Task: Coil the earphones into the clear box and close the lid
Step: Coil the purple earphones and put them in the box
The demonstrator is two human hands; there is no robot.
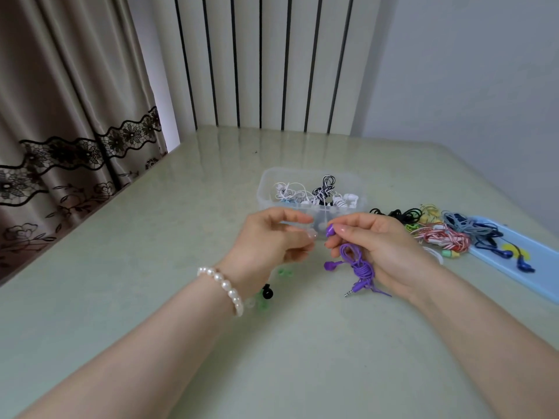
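Head view: the right hand is closed around a purple earphone bundle, its cord wound into a tight coil that hangs below the fingers. One purple bud is pinched at the thumb and fingertips, another bud sticks out to the left of the palm, and the plug dangles under the hand, just above the counter.

The left hand is just left of the right hand, fingers curled loosely with thumb and forefinger close together; whether they grip anything I cannot tell. A pearl bracelet circles its wrist.

Just beyond both hands stands the clear box, lid off, holding white earphones and a black-and-white coil. To the right of the right hand, more earphones lie loose on the counter: black, yellow, red-and-white, grey and blue cords in a heap. Past them lies a pale blue lid with blue buds resting on it.

Below the left wrist, small ear tips, black, green and clear, sit on the counter.
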